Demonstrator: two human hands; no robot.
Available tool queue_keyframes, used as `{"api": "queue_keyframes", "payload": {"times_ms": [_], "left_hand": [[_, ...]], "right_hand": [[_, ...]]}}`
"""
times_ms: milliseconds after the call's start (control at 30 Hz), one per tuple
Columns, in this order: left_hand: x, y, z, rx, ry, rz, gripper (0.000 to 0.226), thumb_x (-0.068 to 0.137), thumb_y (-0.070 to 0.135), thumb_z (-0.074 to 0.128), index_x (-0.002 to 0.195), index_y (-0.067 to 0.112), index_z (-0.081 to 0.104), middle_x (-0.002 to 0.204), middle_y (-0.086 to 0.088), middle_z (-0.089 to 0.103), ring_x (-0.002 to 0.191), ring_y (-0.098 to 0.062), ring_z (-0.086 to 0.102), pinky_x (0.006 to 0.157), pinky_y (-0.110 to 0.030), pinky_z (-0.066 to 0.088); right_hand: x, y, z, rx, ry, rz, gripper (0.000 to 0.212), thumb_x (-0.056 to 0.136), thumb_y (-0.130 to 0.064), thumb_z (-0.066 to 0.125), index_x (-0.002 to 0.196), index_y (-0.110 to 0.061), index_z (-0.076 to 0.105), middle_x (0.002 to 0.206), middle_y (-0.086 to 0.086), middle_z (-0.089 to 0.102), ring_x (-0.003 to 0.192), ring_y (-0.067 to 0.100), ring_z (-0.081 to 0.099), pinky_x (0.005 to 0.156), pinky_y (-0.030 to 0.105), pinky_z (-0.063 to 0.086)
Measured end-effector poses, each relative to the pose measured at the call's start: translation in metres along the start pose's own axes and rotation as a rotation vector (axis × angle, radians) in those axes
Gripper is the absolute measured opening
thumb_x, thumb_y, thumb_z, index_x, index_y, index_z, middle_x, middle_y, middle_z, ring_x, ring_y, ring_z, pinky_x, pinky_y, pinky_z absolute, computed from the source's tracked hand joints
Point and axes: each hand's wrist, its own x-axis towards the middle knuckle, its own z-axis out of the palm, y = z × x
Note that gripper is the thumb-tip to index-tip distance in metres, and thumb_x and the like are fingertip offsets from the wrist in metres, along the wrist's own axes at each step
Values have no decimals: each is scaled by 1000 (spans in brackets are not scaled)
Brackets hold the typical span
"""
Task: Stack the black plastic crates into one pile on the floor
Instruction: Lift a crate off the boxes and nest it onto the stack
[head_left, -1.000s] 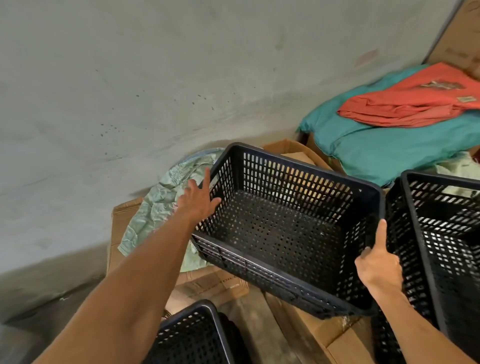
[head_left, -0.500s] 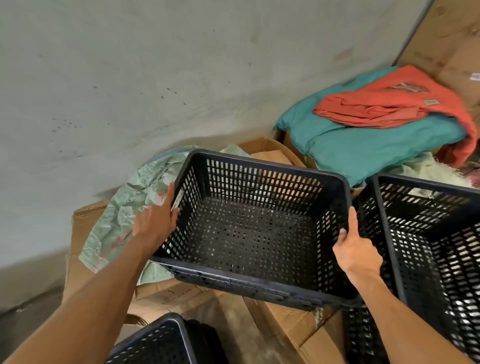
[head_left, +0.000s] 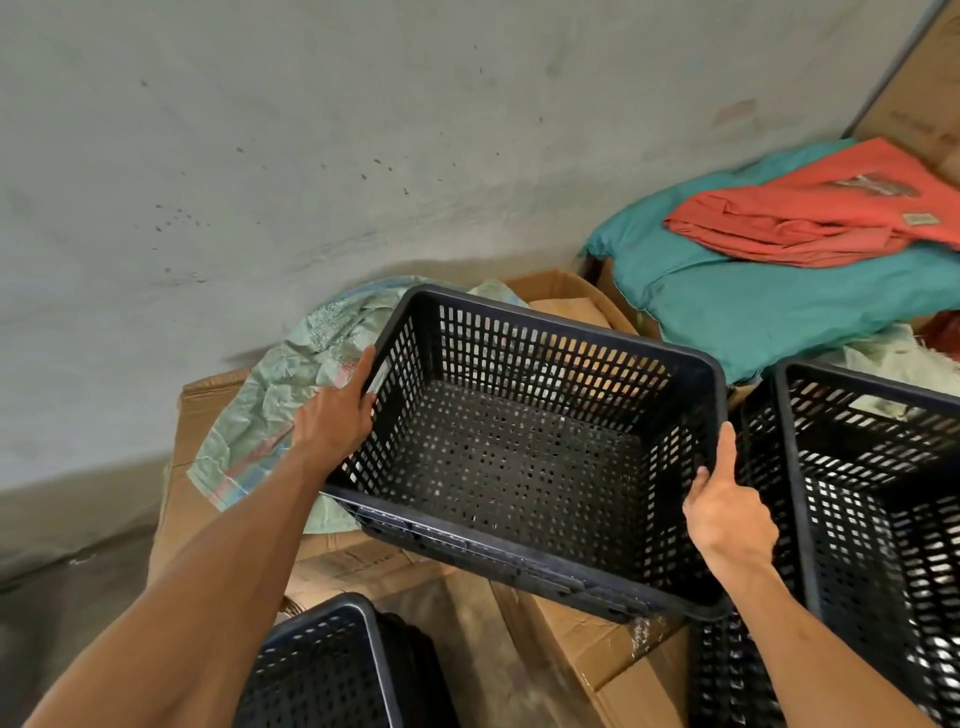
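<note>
Crate (head_left: 524, 457) between both gripping hands

A storeroom or warehouse corner: a bare, stained concrete wall (head_left: 260, 156) rises beyond the left hand (head_left: 332, 421), flattened cardboard boxes (head_left: 587, 639) lie below both hands, folded teal cloth (head_left: 769, 306) is heaped beyond the right hand (head_left: 727, 514), and black perforated plastic crates (head_left: 524, 457) stand about.

The right-hand crate (head_left: 878, 499) and the lower crate (head_left: 322, 670) are cut off by the frame's edges.
</note>
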Motion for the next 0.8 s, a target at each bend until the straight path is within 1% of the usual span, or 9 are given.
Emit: {"api": "queue_keyframes", "payload": {"times_ms": [100,167,233,300,400,500,633,700,800], "left_hand": [[-7,0,-2,39,-4,8,68,105,38,39,157,40,-3,61,-8,56,50,-22,56,51,-35,46],[-12,-2,-4,37,-2,7,66,105,38,37,157,40,-3,64,-9,58,53,-24,57,56,-38,50],[-19,-5,-10,28,13,1,65,105,38,37,157,39,-2,63,-9,58,52,-25,58,59,-41,55],[-29,-6,-19,7,47,-1,65,105,37,37,157,40,-1,60,-8,57,50,-25,58,58,-42,56],[-40,-4,-44,-19,105,6,65,105,38,37,157,42,-3,58,-5,54,48,-22,55,52,-36,52],[-51,-4,-81,-28,186,2,64,104,39,38,157,41,2,59,-3,51,48,-21,48,52,-33,41],[-75,-13,-136,-31,272,3,64,104,39,38,157,39,3,66,-8,52,54,-24,47,57,-36,40],[-96,-24,-164,-38,303,10,63,104,38,37,157,39,4,71,-11,56,58,-27,53,60,-38,43],[-132,-50,-201,-19,335,1,63,104,37,36,157,37,4,82,-17,64,73,-35,63,65,-41,46]], "right_hand": [[-5,2,-2,-13,-11,-9,70,105,-35,31,157,-33,-16,77,16,67,65,33,64,68,45,56],[-8,2,-6,-19,-20,-24,73,104,-34,33,157,-31,-16,79,16,67,66,32,64,68,44,56],[-12,3,-13,-26,-5,-44,73,104,-34,34,158,-29,-15,76,14,66,62,31,62,63,40,54],[-18,4,-23,-20,28,-62,74,104,-34,35,158,-29,-15,74,15,66,60,30,61,60,38,52],[-26,2,-48,5,60,-92,75,104,-33,36,158,-29,-16,79,19,68,65,33,63,64,42,54],[-35,-6,-84,30,112,-115,77,104,-30,40,159,-29,-15,86,24,68,70,37,63,63,40,47],[-57,-19,-130,31,180,-156,81,103,-28,44,158,-31,-16,99,29,67,85,41,65,66,41,41],[-76,-24,-150,51,206,-179,82,102,-29,45,158,-32,-16,102,29,67,87,41,65,66,40,41],[-109,-35,-172,88,233,-221,81,102,-28,45,159,-31,-11,105,30,66,92,43,64,71,44,44]]}}
